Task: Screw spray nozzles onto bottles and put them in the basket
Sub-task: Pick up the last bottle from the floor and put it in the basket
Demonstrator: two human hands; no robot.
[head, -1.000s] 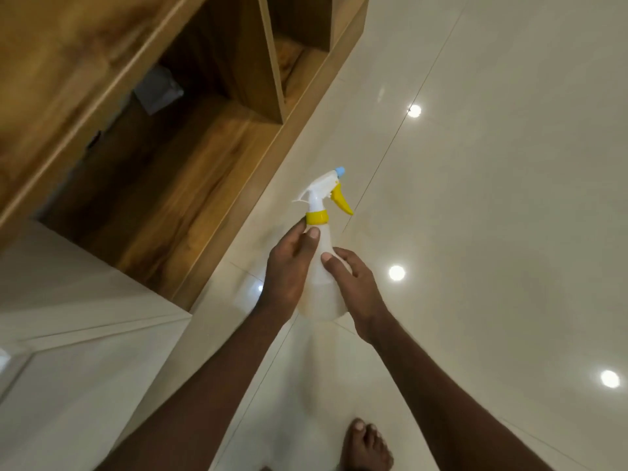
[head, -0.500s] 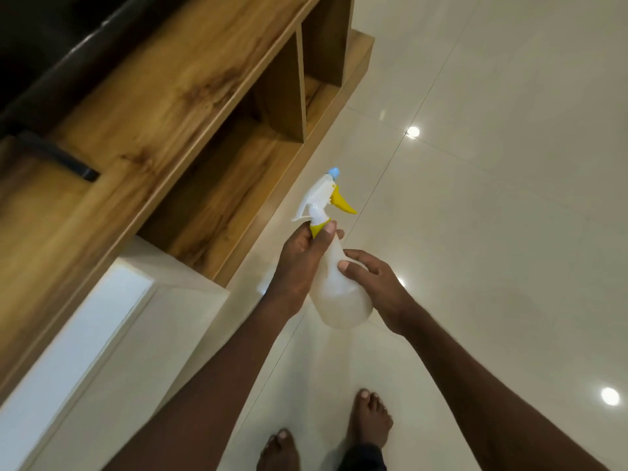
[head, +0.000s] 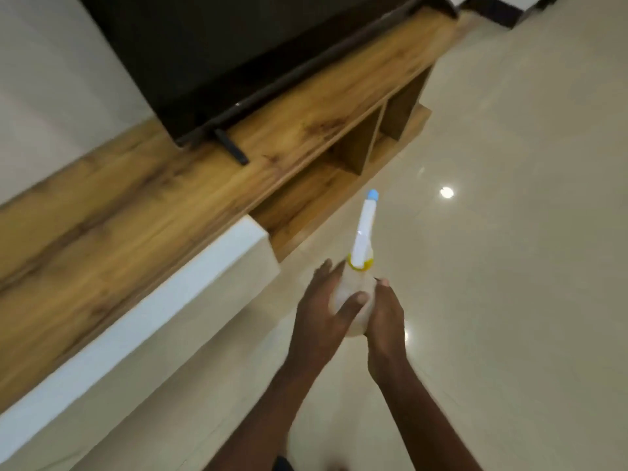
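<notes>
A translucent white spray bottle [head: 353, 294] is held in front of me between both hands, above the tiled floor. Its white spray nozzle [head: 363, 229] with a blue tip and a yellow collar [head: 360, 265] sits on the neck and points away from me. My left hand [head: 323, 317] wraps the bottle's left side with the thumb across its front. My right hand [head: 385, 317] presses against the bottle's right side. No basket is in view. The picture is blurred by motion.
A long wooden TV cabinet [head: 170, 205] with open compartments runs along the left, with a black television [head: 238, 56] and its stand foot on top. A white cabinet front [head: 136, 321] lies below it. Glossy beige floor tiles [head: 509, 266] reflect ceiling lights on the right.
My view has swung upward, so the television now shows and my feet are gone. The nozzle has turned to point away from me, and my left hand has slid from the collar down onto the bottle's body.
</notes>
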